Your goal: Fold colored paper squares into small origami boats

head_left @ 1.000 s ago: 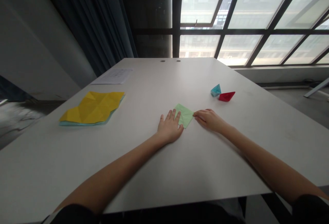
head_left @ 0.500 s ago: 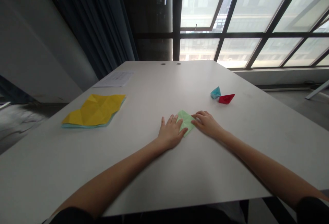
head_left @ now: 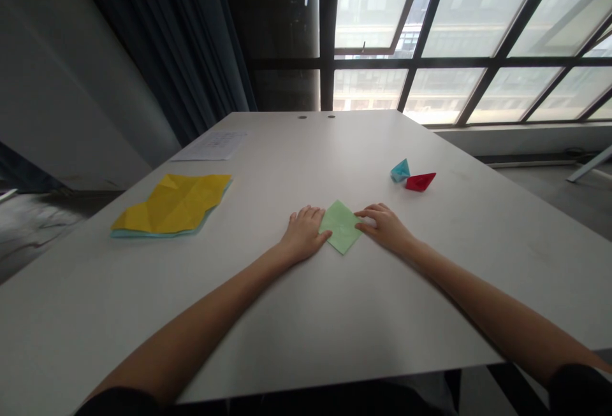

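Note:
A small light green paper square (head_left: 341, 227) lies flat on the white table (head_left: 306, 327), turned so a corner points toward me. My left hand (head_left: 305, 232) rests at its left corner, thumb on the paper's edge and the other fingers close beside it. At the right corner, my right hand (head_left: 381, 227) has its thumb and index finger on the edge, with a gap between them. The paper's middle is uncovered.
Yellow creased paper (head_left: 176, 202) lies over light blue paper at the left. Behind it is a printed white sheet (head_left: 210, 146). A blue folded paper piece (head_left: 400, 171) and a red one (head_left: 421, 181) sit at the right, beyond my right hand.
My left hand has slid left off the middle of the green paper to its left corner, uncovering more of it. My right hand has stayed at the right corner.

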Demonstrator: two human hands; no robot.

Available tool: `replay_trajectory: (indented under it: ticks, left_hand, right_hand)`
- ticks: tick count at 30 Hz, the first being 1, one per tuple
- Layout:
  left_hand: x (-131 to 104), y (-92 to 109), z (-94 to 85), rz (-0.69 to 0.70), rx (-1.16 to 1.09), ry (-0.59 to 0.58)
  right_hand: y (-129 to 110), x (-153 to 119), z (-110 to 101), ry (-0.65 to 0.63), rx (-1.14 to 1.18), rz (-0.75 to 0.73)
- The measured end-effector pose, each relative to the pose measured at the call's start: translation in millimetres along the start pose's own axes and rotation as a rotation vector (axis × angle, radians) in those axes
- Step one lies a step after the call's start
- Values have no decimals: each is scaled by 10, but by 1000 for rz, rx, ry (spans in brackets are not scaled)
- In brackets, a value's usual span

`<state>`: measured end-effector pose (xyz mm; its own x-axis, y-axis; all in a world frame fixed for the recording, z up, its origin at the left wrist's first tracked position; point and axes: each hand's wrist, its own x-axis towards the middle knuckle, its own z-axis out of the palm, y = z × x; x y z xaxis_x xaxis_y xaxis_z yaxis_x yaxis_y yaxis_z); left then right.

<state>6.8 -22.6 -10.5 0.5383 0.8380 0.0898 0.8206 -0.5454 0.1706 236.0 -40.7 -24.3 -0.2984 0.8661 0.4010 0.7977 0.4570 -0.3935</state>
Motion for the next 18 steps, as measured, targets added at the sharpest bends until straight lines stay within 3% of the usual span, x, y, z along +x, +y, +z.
replay_trajectory:
  ticks: [9,13,18]
  left_hand:
    - [87,-108,-46,101,-232,172]
    - [83,-145,-55,117,-214,182]
    - [42,-105,-75,126,-136,277]
  right_hand:
    - [-38,8,30,-14,65,17]
    - [-48,1,12,-32,63,19]
    - [-50,-13,-13,-67,36,14]
